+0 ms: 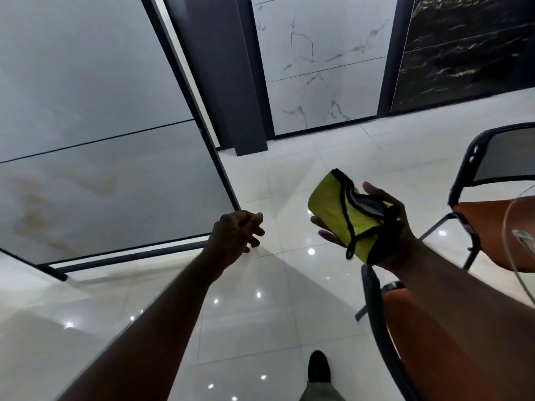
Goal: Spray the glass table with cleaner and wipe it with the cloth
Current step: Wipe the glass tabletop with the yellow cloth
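Two hands counted: left hand (237,230), right hand (385,235). One cloth (330,206), yellow. Two chairs, orange-seated: near chair (401,309), far chair (492,227). One shoe (318,367). Five slabs counted: two grey (upper grey slab (81,68), lower grey slab (115,183)), two white marble (upper white slab (318,36), lower white slab (312,102)), one black slab (469,47).

Reaches forward with the bare left arm nearly straight, left hand (237,231) back-up, fingers loosely curled. Holds the bare right forearm raised alongside, right hand (405,238) palm up, gripping the folded cloth (330,204) between fingers beneath and thumb over its far edge.
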Demonstrator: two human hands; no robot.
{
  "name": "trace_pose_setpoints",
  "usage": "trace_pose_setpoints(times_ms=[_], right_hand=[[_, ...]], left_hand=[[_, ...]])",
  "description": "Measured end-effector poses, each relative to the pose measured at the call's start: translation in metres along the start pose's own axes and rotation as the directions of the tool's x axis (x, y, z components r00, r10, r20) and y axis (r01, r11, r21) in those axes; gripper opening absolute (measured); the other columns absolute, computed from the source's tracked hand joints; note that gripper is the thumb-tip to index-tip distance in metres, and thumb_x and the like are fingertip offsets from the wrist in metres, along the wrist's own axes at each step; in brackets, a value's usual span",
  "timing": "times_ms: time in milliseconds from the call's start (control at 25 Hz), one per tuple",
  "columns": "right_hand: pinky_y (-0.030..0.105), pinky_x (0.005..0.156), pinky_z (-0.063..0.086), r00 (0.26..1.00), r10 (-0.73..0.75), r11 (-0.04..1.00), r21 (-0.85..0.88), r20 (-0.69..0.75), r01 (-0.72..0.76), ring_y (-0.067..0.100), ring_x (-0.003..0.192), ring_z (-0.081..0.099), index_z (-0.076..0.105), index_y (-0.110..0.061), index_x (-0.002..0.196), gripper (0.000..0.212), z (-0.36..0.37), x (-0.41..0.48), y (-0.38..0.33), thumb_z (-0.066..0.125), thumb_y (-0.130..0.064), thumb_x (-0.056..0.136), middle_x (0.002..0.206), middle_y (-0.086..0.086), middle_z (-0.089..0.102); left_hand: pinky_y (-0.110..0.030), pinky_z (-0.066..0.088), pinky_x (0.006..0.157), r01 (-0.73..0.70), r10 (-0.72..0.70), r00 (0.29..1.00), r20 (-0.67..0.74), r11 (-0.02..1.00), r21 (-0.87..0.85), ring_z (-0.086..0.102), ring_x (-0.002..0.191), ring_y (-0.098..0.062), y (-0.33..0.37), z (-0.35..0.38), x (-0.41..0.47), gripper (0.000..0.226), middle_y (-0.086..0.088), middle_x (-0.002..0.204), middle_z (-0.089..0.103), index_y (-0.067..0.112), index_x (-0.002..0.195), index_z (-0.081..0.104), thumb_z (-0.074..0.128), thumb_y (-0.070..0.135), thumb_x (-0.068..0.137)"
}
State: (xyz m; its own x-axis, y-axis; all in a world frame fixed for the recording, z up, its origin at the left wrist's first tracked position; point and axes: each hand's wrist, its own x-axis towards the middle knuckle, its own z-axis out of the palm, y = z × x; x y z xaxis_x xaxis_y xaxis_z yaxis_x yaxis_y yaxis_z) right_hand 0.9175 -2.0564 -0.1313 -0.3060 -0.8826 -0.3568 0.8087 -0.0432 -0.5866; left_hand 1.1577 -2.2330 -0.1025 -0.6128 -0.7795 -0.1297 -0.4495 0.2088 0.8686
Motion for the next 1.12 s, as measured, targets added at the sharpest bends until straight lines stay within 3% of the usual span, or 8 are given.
trace_pose_setpoints(times_ms=[200, 320, 480, 560, 760, 880, 1000, 1120], right_hand=[[0.036, 0.059, 0.047, 0.989, -0.045, 0.894, -0.448, -0.139, -0.022, 0.040, 0.092, 0.065, 0.064, -0.024, 0.137, 0.051, 0.004, 0.093, -0.033, 0.062, -0.003, 0.091, 0.097, 0.021, 0.064], [0.035, 0.051, 0.049, 0.954, -0.218, 0.762, -0.646, -0.205, 0.035, 0.033, 0.059, 0.060, 0.059, -0.025, 0.136, 0.064, 0.006, 0.144, -0.070, 0.062, 0.011, 0.083, 0.089, 0.022, 0.062], [0.037, 0.079, 0.057, 0.910, -0.395, 0.168, -0.984, -0.129, -0.066, 0.029, 0.100, 0.070, 0.056, -0.047, 0.139, 0.085, 0.002, 0.196, -0.134, 0.073, -0.031, 0.058, 0.116, 0.003, 0.068], [0.039, 0.086, 0.059, 0.886, -0.440, 0.050, -0.990, -0.142, -0.134, 0.026, 0.109, 0.066, 0.052, -0.051, 0.141, 0.090, -0.008, 0.215, -0.168, 0.069, -0.041, 0.053, 0.124, 0.001, 0.064], [0.044, 0.098, 0.057, 0.776, -0.580, 0.018, -0.956, -0.249, -0.294, 0.024, 0.120, 0.061, 0.048, -0.057, 0.143, 0.085, -0.038, 0.252, -0.237, 0.076, -0.035, 0.066, 0.139, -0.002, 0.055], [0.036, 0.100, 0.050, 0.658, -0.663, 0.083, -0.908, -0.358, -0.411, 0.027, 0.127, 0.058, 0.050, -0.051, 0.146, 0.084, -0.054, 0.263, -0.273, 0.083, -0.028, 0.072, 0.141, 0.002, 0.053], [0.024, 0.090, 0.039, 0.513, -0.725, 0.182, -0.846, -0.459, -0.501, 0.024, 0.125, 0.059, 0.055, -0.042, 0.148, 0.081, -0.059, 0.251, -0.289, 0.087, -0.024, 0.076, 0.138, 0.004, 0.058], [0.026, 0.098, 0.042, 0.346, -0.773, 0.304, -0.789, -0.532, -0.534, 0.024, 0.132, 0.057, 0.059, -0.038, 0.145, 0.081, -0.080, 0.221, -0.280, 0.090, -0.024, 0.072, 0.142, 0.006, 0.061]], left_hand=[[-0.040, 0.059, 0.071, 0.035, -0.040, 0.997, 0.068, 0.997, 0.067, 0.076, 0.078, -0.023, -0.010, -0.013, 0.111, 0.029, -0.001, 0.089, 0.078, 0.016, 0.098, 0.074, 0.062, 0.042, 0.100], [-0.031, 0.058, 0.062, 0.009, -0.020, 0.994, 0.106, 0.995, 0.100, 0.074, 0.077, -0.018, 0.002, -0.018, 0.176, 0.025, -0.002, 0.091, 0.077, 0.017, 0.097, 0.074, 0.064, 0.040, 0.100], [-0.028, 0.053, 0.065, -0.142, 0.114, 0.984, 0.138, 0.967, 0.210, 0.073, 0.078, -0.012, 0.028, -0.015, 0.266, 0.021, 0.004, 0.090, 0.076, 0.023, 0.094, 0.072, 0.064, 0.041, 0.099], [-0.027, 0.050, 0.066, -0.180, 0.138, 0.971, 0.193, 0.958, 0.223, 0.072, 0.078, -0.010, 0.041, -0.005, 0.316, 0.021, 0.005, 0.091, 0.075, 0.024, 0.094, 0.072, 0.064, 0.043, 0.099], [-0.019, 0.047, 0.069, -0.394, 0.317, 0.887, 0.337, 0.899, 0.192, 0.066, 0.082, -0.001, 0.079, 0.042, 0.444, 0.023, 0.015, 0.087, 0.071, 0.025, 0.097, 0.074, 0.063, 0.045, 0.099], [-0.018, 0.046, 0.068, -0.470, 0.376, 0.806, 0.456, 0.876, 0.110, 0.064, 0.082, 0.000, 0.108, 0.079, 0.519, 0.024, 0.015, 0.087, 0.070, 0.024, 0.096, 0.074, 0.063, 0.044, 0.100], [-0.014, 0.041, 0.063, -0.567, 0.427, 0.692, 0.582, 0.820, 0.073, 0.059, 0.075, 0.003, 0.140, 0.123, 0.574, 0.024, 0.016, 0.082, 0.066, 0.026, 0.089, 0.071, 0.061, 0.046, 0.100], [-0.003, 0.038, 0.060, -0.693, 0.501, 0.508, 0.701, 0.721, -0.013, 0.057, 0.076, 0.010, 0.187, 0.193, 0.600, 0.022, 0.020, 0.080, 0.064, 0.030, 0.087, 0.068, 0.061, 0.045, 0.100]])
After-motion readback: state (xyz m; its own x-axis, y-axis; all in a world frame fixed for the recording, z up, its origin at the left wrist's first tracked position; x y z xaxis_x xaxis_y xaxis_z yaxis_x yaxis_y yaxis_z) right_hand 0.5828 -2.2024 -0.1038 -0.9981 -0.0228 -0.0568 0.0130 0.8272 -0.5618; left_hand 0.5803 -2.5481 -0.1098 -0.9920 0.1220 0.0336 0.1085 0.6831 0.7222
